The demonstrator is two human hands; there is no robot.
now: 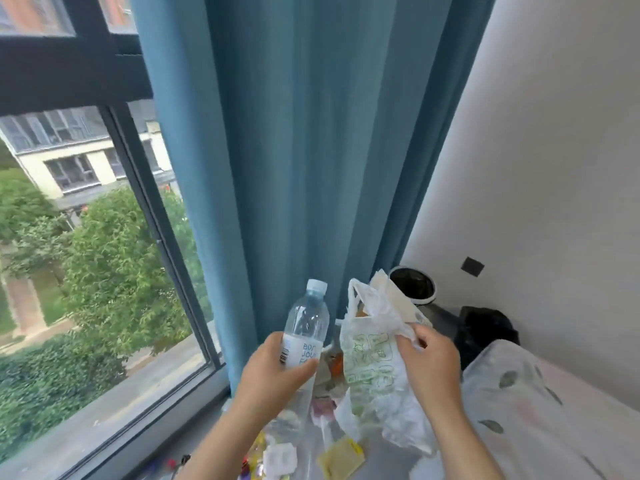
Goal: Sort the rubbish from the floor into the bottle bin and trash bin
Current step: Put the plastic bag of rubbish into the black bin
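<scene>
Blue curtain [311, 150] behind: left hand [273, 372] grip wraps water bottle [306, 320]; right hand [429, 362] grip pinches plastic bag [370, 368].

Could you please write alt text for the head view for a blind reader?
The left hand grips a clear water bottle while the right hand pinches a white plastic bag. Wrappers lie scattered beneath them, beside a blue curtain.

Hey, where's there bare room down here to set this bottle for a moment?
The bed sheet at right is free. So is a narrow strip of grey floor along the window frame, left of your left hand. From there to under your right hand and its plastic bag, wrappers litter the floor.
</scene>
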